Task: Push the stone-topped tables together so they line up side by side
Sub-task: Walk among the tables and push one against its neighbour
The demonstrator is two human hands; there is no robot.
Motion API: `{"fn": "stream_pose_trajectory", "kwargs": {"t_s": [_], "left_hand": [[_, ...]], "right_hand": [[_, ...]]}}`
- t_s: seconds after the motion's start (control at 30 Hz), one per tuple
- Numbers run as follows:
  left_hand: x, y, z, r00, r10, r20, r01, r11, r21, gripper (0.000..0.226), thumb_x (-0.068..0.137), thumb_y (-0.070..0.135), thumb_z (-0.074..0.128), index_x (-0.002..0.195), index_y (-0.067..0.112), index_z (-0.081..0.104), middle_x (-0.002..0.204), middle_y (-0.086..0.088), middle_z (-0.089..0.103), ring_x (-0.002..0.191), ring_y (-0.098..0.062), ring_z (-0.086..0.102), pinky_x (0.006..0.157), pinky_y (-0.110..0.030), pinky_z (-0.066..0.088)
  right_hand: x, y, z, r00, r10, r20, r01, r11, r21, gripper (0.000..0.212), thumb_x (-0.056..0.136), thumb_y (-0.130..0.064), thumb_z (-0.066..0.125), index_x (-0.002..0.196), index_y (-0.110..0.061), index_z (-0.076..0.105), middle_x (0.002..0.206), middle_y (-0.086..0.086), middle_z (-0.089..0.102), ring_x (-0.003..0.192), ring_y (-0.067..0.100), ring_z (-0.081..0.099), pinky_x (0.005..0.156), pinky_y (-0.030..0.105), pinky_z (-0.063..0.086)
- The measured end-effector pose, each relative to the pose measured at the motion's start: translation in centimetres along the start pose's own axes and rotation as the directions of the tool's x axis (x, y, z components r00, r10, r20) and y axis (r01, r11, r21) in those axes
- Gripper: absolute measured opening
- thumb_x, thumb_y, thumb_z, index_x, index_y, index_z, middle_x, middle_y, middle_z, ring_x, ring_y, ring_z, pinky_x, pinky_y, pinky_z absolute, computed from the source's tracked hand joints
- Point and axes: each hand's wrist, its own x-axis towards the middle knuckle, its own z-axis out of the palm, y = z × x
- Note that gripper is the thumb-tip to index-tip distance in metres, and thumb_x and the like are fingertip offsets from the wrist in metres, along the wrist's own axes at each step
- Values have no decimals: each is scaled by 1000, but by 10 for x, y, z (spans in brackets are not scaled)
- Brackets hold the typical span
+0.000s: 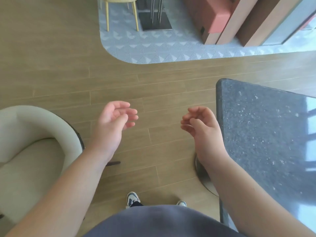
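Observation:
A dark speckled stone-topped table [266, 134] fills the right side of the head view, its rounded near-left corner at mid-frame. Its round metal base [203, 177] shows on the floor beneath my right forearm. My right hand [201, 127] hovers just left of the table's left edge, fingers loosely curled and holding nothing; it does not touch the stone. My left hand [114, 122] floats over the wooden floor, palm turned inward, fingers apart and empty. Only one stone top is in view.
A cream upholstered armchair [34, 151] stands at the left. Farther off, a patterned grey floor area [153, 47] holds a yellow-legged chair [119, 11], a metal stand on a dark base [153, 21] and a red and wood bench unit [222, 19]. My shoes [133, 199] stand on wood flooring.

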Motion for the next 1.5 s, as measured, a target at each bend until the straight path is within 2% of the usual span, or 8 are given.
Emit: {"fn": "stream_pose_trajectory", "kwargs": {"t_s": [0.23, 0.33, 0.47, 0.77, 0.93, 1.23, 1.5], "left_hand": [[64, 20, 28, 986, 32, 163, -18, 996, -85, 34, 98, -13, 37, 109, 9, 60, 95, -7, 72, 88, -20, 72, 81, -36, 59], [98, 31, 57, 969, 76, 233, -52, 993, -109, 28, 93, -4, 44, 109, 11, 61, 93, -4, 73, 88, -21, 72, 80, -35, 59], [150, 47, 112, 950, 105, 294, -78, 992, -101, 29, 83, 7, 47, 109, 11, 60, 91, -1, 74, 88, -21, 71, 81, -35, 59], [275, 84, 252, 896, 158, 414, -153, 987, -44, 28, 85, 9, 48, 110, 10, 59, 94, -2, 73, 91, -22, 71, 86, -41, 58], [331, 96, 305, 873, 177, 455, -155, 984, -86, 26, 87, 7, 48, 109, 13, 60, 95, -3, 73, 94, -25, 71, 86, -43, 59], [471, 111, 359, 803, 192, 564, -155, 981, -113, 27, 89, 7, 48, 110, 17, 63, 101, -6, 73, 99, -29, 72, 86, -40, 58], [630, 159, 395, 721, 153, 676, -119, 988, -97, 27, 87, 8, 47, 110, 12, 61, 97, -3, 72, 96, -27, 71, 87, -39, 59]], "right_hand": [[37, -23, 5, 993, -92, -79, 89, 995, -48, 41, 89, 14, 35, 104, -16, 60, 83, -8, 67, 83, 14, 65, 80, 30, 55], [67, -30, -8, 985, -127, -114, 123, 992, -38, 38, 86, 8, 38, 105, -17, 61, 84, -8, 67, 84, 14, 66, 80, 31, 55], [124, -43, -38, 972, -166, -165, 173, 985, 27, 37, 80, -1, 41, 105, -17, 62, 84, -6, 68, 84, 14, 65, 80, 30, 56], [280, -97, -113, 951, -186, -249, 203, 978, 46, 36, 83, 3, 41, 108, -13, 62, 84, -5, 68, 84, 15, 66, 78, 27, 56], [342, -119, -130, 943, -176, -283, 199, 978, 57, 39, 88, 11, 37, 109, -11, 61, 85, -2, 66, 85, 17, 65, 83, 34, 57], [465, -141, -121, 902, -171, -397, 194, 981, 19, 38, 78, -2, 42, 106, -15, 63, 84, -4, 67, 85, 16, 66, 81, 33, 57], [598, -168, -77, 831, -176, -527, 222, 975, 24, 37, 80, -4, 44, 104, -20, 66, 87, -2, 68, 88, 19, 67, 82, 33, 55]]}}
